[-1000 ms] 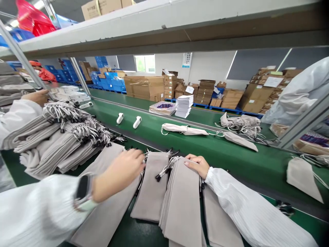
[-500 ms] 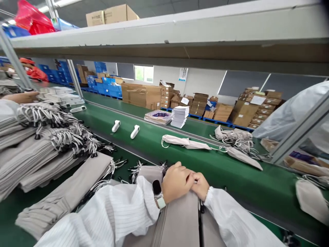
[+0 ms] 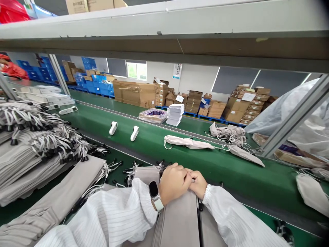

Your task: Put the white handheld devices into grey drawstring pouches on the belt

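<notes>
My left hand (image 3: pixel 172 182) and my right hand (image 3: pixel 198 183) meet at the top edge of a stack of grey drawstring pouches (image 3: pixel 180 219) in front of me. Both hands have their fingers curled and pinched on the pouch opening. A smartwatch (image 3: pixel 154 192) sits on my left wrist, and both arms wear white ribbed sleeves. More grey pouches (image 3: pixel 77 181) lie in a row to the left, their white cords with black tips (image 3: pixel 113 168) pointing toward the belt.
A green conveyor belt (image 3: pixel 159 144) runs across, carrying two white devices (image 3: pixel 135 133), filled pouches (image 3: pixel 187 142) and a pile of pouches (image 3: pixel 228 132). Tall stacks of pouches (image 3: pixel 31 144) fill the left. A shelf (image 3: pixel 164 31) hangs overhead. A metal post (image 3: pixel 295 118) slants at right.
A second ago my left hand was at the neighbouring stack to the left; it has come over to join my right hand on the middle stack. The view has also shifted slightly.
</notes>
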Demonstrator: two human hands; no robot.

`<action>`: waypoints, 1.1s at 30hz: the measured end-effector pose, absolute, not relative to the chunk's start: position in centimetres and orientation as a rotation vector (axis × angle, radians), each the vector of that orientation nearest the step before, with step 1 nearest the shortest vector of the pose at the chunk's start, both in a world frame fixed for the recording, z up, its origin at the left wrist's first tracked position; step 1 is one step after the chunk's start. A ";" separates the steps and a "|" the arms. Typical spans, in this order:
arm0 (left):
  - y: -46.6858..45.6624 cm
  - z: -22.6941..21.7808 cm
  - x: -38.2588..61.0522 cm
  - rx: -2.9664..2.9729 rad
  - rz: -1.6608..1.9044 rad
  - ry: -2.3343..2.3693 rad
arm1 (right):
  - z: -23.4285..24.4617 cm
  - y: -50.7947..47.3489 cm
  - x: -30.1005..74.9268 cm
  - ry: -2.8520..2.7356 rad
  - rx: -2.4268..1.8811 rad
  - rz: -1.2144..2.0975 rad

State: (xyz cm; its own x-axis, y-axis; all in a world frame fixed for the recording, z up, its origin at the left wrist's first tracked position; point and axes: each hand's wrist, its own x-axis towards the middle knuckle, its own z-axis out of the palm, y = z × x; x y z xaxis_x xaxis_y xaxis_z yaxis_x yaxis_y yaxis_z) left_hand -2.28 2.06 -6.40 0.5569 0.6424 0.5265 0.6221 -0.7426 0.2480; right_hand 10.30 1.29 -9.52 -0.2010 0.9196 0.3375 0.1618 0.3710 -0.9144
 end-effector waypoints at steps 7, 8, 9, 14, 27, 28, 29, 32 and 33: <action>2.1 -6.4 -2.2 2.746 0.941 1.127 | -9.7 1.3 10.4 -1.650 -0.974 0.940; 2.1 -6.4 -2.2 2.745 0.941 1.126 | -9.7 1.3 10.4 -1.653 -0.973 0.939; 2.1 -6.5 -2.2 2.743 0.941 1.126 | -9.7 1.3 10.4 -1.656 -0.974 0.938; 2.0 -6.3 -2.3 2.735 0.928 1.133 | -9.7 1.3 10.4 -1.642 -0.985 0.934; 1.8 -4.7 -2.9 2.681 0.846 1.065 | -9.4 1.4 10.8 -1.577 -0.982 1.086; 1.8 -4.1 -3.2 2.671 0.808 1.006 | -9.3 1.4 11.0 -1.548 -0.967 1.163; 1.8 -3.5 -3.4 2.646 0.770 0.937 | -9.2 1.4 11.3 -1.515 -0.949 1.239; 1.9 -2.0 -3.8 2.484 0.725 0.785 | -9.0 1.4 12.0 -1.401 -0.922 1.378; 2.0 -1.8 -3.9 2.428 0.730 0.763 | -9.0 1.4 12.1 -1.355 -0.923 1.394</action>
State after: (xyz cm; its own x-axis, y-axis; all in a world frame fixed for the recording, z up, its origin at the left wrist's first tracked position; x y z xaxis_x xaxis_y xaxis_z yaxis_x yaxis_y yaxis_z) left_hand -3.87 1.97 -1.80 0.7008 0.6277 0.3388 0.3666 -0.7244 0.5838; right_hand 12.09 1.39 -9.04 -0.2640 0.9597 0.0959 -0.1232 0.0651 -0.9902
